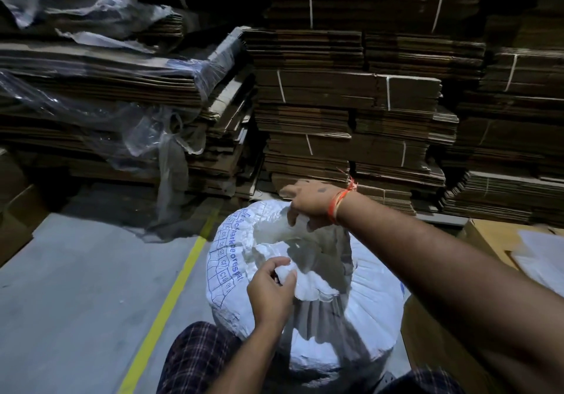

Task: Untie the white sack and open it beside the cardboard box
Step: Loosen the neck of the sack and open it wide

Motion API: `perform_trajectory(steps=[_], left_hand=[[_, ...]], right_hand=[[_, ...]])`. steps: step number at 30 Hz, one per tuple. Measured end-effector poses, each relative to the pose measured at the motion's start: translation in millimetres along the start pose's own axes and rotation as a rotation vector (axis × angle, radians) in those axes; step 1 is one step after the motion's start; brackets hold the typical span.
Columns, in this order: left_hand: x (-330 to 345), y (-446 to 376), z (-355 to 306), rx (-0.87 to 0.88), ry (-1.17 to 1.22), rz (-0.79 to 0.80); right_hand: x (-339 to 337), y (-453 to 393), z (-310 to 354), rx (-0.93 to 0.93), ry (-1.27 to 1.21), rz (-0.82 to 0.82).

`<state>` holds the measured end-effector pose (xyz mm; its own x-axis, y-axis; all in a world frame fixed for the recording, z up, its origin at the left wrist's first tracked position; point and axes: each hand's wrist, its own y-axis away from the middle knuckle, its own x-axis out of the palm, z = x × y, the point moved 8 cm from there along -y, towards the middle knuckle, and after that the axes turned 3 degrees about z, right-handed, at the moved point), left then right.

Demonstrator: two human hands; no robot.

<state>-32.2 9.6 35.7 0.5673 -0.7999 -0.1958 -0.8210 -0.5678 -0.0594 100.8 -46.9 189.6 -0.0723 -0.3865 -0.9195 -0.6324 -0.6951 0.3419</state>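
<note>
While gripping bunched fabric at the near edge of the mouth, left hand (270,291) closed, fingers curled over a fold of the white sack (308,290), low in the centre of the frame. Right hand (308,203) above it, at the far edge of the mouth, fingers pinched down on the fabric there, orange thread band (340,203) round the wrist. Sack mouth loose and crumpled between the two hands, fabric pulled up in folds; no tie visible round it. Sack standing upright on the grey floor (76,287), blue printed lettering and a grid of small boxes running down its left side. Just right of the sack, at the right edge of the frame, an open cardboard box (488,241) with white sheets lying in it; whether box and sack touch, impossible to tell behind the forearm. Yellow floor line (171,299) slanting from bottom centre up towards the sack's left. Checked trouser knees (195,360) at the bottom edge. Across the whole upper frame, stacks of flattened cardboard (351,94) strapped in bundles, with torn clear plastic wrap (152,137) hanging over those at upper left.
</note>
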Motion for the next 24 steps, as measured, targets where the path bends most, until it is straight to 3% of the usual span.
perform_trajectory(steps=[5,12,16,24], left_hand=[[-3.8,-2.2,4.6,-0.009,0.0,0.042],[-2.4,-7.1,17.5,-0.05,-0.02,0.007],[-4.7,-0.9,21.5,-0.058,-0.046,-0.003],[-14.6,18.5,24.7,-0.033,-0.139,-0.013]], right_hand=[[28.9,-12.8,-28.8,0.171,-0.352,0.047],[58.7,32.7,-107.0,0.368,-0.715,-0.211],[98.5,87.0,-144.2,0.515,-0.727,-0.381],[201.8,162.9,-156.5,0.687,-0.931,-0.385]])
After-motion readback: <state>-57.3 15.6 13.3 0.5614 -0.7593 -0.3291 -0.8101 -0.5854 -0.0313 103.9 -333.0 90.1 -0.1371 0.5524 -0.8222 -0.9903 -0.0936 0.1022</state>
